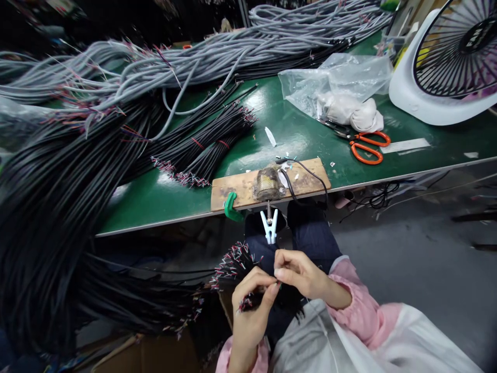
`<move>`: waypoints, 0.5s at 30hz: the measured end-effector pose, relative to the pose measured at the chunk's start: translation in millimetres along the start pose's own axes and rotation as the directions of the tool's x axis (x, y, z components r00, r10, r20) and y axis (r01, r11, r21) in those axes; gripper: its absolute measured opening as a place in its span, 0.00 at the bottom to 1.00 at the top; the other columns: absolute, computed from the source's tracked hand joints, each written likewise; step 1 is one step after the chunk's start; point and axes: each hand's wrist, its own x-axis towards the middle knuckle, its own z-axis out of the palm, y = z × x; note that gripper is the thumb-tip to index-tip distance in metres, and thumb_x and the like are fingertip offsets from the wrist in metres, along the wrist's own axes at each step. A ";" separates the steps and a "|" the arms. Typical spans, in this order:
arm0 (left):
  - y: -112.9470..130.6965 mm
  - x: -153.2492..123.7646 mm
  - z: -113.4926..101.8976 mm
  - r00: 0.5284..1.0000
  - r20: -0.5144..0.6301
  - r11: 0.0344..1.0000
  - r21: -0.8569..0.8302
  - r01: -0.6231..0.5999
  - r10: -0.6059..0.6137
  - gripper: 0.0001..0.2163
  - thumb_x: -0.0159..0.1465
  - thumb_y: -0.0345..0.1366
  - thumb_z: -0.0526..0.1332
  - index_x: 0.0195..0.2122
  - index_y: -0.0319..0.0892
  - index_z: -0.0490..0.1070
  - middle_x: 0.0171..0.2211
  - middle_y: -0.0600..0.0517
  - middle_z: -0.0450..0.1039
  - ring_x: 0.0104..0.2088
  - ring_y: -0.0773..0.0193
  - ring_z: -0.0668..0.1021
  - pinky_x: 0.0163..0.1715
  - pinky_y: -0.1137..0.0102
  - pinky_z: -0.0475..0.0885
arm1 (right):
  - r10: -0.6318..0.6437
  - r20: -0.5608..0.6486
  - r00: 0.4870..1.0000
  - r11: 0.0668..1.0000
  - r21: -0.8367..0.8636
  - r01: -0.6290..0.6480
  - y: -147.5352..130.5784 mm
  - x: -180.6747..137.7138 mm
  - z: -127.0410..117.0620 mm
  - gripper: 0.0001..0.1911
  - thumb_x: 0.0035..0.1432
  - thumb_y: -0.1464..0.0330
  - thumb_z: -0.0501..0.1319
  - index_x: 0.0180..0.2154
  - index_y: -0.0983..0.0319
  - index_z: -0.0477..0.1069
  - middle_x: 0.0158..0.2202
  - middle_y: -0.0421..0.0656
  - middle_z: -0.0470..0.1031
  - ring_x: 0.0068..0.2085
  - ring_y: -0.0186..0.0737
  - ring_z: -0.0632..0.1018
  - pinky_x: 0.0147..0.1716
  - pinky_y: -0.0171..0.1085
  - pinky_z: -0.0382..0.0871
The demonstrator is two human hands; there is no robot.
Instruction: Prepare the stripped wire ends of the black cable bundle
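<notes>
Over my lap, my left hand (pixel 252 303) is closed around black cables, whose red and white wire ends (pixel 245 303) show in its palm. Its thumb and forefinger pinch a small coloured wire end. Close against those fingertips, my right hand (pixel 303 275) pinches at the same spot; its fingers hide most of what they grip. Just beyond the hands, a light blue clothespin (pixel 269 228) hangs from the shaft of a small motor (pixel 267 184). The motor sits on a wooden board (pixel 236 185) at the table edge. Beside my left hand stands a bundle of cable ends (pixel 235 264).
Black cables (pixel 34 207) spill off the green table (pixel 155 207) on the left. Grey cables (pixel 217 57) lie along the back. A green clamp (pixel 232 207) grips the board. Orange-handled scissors (pixel 367 147), a plastic bag (pixel 337 77) and a white fan (pixel 404 98) are right.
</notes>
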 end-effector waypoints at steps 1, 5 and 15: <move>0.1 -0.5 0.3 1.000 0.015 1.000 -0.002 -0.009 0.009 0.08 0.64 0.33 0.67 0.26 0.43 0.77 0.23 0.55 0.71 0.24 0.66 0.72 0.26 0.73 0.65 | 0.012 0.006 1.000 0.999 0.031 -0.012 1.3 0.4 0.7 0.26 0.62 0.47 0.63 0.28 0.62 0.62 0.25 0.34 0.60 0.25 0.30 0.61 0.23 0.31 0.54; 0.1 -1.7 2.3 0.998 0.058 1.000 -0.022 -0.022 0.023 0.08 0.65 0.31 0.66 0.27 0.44 0.77 0.24 0.55 0.73 0.26 0.65 0.73 0.28 0.72 0.66 | 0.057 0.005 0.998 0.993 0.100 -0.057 3.4 1.9 3.6 0.29 0.62 0.44 0.60 0.26 0.60 0.59 0.23 0.33 0.57 0.23 0.29 0.59 0.22 0.32 0.54; -4.8 -5.5 6.1 1.000 -0.001 0.996 -0.091 0.009 -0.010 0.11 0.66 0.35 0.65 0.25 0.42 0.73 0.22 0.55 0.67 0.23 0.67 0.69 0.24 0.73 0.61 | 0.054 -0.238 0.970 0.998 0.051 -0.043 6.5 7.2 4.2 0.32 0.60 0.43 0.62 0.20 0.61 0.59 0.18 0.32 0.56 0.20 0.27 0.57 0.20 0.32 0.51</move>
